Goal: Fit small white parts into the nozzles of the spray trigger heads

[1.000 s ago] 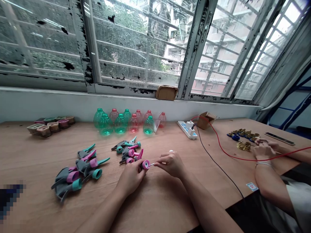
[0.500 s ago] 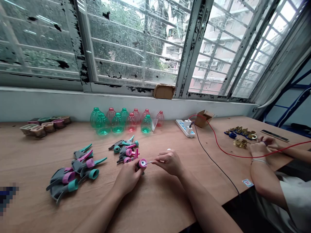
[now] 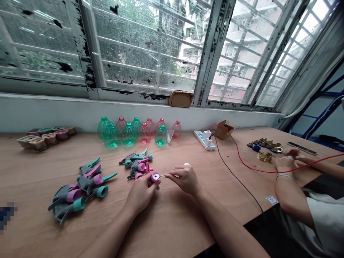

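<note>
My left hand [image 3: 142, 191] is closed around a spray bottle trigger head [image 3: 155, 177], whose pink collar faces me with a white ring and dark centre inside. My right hand [image 3: 185, 179] pinches a thin, light-coloured stick-like tool [image 3: 162, 175], its tip at the edge of the pink collar. Whether the tip goes inside I cannot tell. Just beyond my left hand lies a small group of grey trigger heads [image 3: 138, 165] with pink and teal parts. Farther left is a larger pile of trigger heads [image 3: 80, 190]. A small white round thing [image 3: 186, 164] shows behind my right hand.
Green bottles [image 3: 129, 135] and red bottles [image 3: 144, 134] stand along the wall. Stacked small containers [image 3: 48, 138] sit back left. A power strip [image 3: 204, 140], a red cable [image 3: 242, 157] and a cardboard box [image 3: 225, 129] are to the right. A co-worker's hands [image 3: 288, 159] are near gold-coloured parts [image 3: 264, 157].
The view has shifted slightly, so everything sits a little differently in the picture. Both hands keep their holds, with the tool still at the pink collar.
</note>
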Demonstrator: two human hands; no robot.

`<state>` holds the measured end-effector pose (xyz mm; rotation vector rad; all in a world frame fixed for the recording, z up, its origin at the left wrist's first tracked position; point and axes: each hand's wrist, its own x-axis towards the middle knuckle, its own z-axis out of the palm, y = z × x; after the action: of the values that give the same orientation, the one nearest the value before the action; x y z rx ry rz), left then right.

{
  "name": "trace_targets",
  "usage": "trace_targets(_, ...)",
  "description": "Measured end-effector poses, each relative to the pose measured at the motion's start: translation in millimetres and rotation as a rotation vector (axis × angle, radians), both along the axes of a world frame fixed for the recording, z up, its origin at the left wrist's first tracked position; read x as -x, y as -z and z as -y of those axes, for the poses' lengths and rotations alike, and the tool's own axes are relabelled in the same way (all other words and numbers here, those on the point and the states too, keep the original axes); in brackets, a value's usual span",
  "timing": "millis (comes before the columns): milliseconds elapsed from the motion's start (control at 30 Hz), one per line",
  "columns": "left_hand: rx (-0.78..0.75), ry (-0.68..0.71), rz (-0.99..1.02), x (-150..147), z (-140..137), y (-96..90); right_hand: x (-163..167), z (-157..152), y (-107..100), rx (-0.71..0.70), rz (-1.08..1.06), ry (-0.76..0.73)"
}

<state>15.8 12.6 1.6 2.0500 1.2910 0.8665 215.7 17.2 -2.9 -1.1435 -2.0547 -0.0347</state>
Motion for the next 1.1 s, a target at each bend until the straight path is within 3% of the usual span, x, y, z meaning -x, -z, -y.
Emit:
trace_targets(333,-0.051,0.047,-0.007,0.3,1.1,0.5,10.8,-2.6,3.7,0.152,-0.309,-0.146)
trace_targets(767,-0.056,0.08,-0.052,-0.2,3.3,-0.1,12.1,-3.1,4.9,0.237,-0.363,-0.231)
trace_targets(1100,-0.059,0.099,-0.061,1.5,1.9,1.1,-1.5,-13.6,14.8,0.393,-0.485,-0.277)
